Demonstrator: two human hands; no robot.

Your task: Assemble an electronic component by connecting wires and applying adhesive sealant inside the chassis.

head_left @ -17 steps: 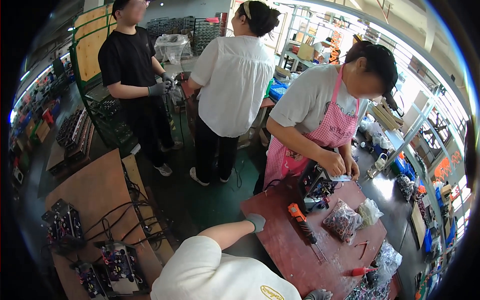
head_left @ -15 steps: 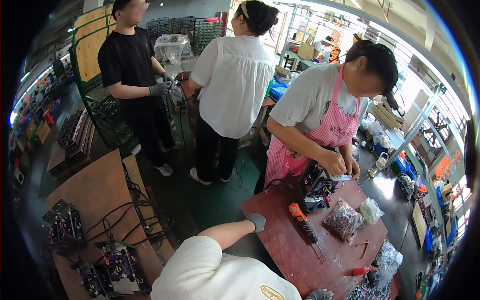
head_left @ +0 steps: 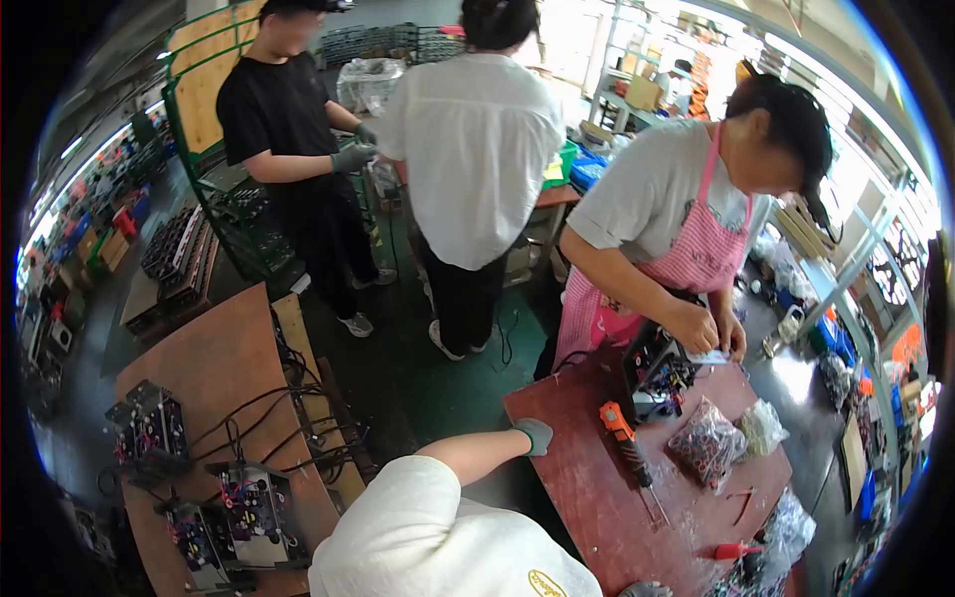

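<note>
My left hand [head_left: 534, 438], in a grey glove, rests at the left edge of the dark red table [head_left: 577, 497]; its fingers do not show separately. Only a sliver of my gloved right hand [head_left: 647, 590] appears at the lower picture edge by the table's near side, its fingers mostly cut off. Between my hands and the far side lies an orange and black power screwdriver [head_left: 619, 426] with a long thin shaft pointing toward me. Beyond it stands an open metal-cased unit [head_left: 659, 383] full of wires. A co-worker in a pink checked apron [head_left: 696, 254] handles a small pale piece [head_left: 708, 357] beside it.
A clear bag of reddish rings [head_left: 706, 445], a whitish bag [head_left: 764, 428] and a red bottle [head_left: 738, 550] lie on the table's right. At left, a brown board [head_left: 214, 348] carries several wired units [head_left: 257, 512] with black cables. Two people stand beyond.
The whole view has shifted, so the table and people sit further right. My left hand stays at the table edge; my right hand shows less. The person in the white shirt stands straighter.
</note>
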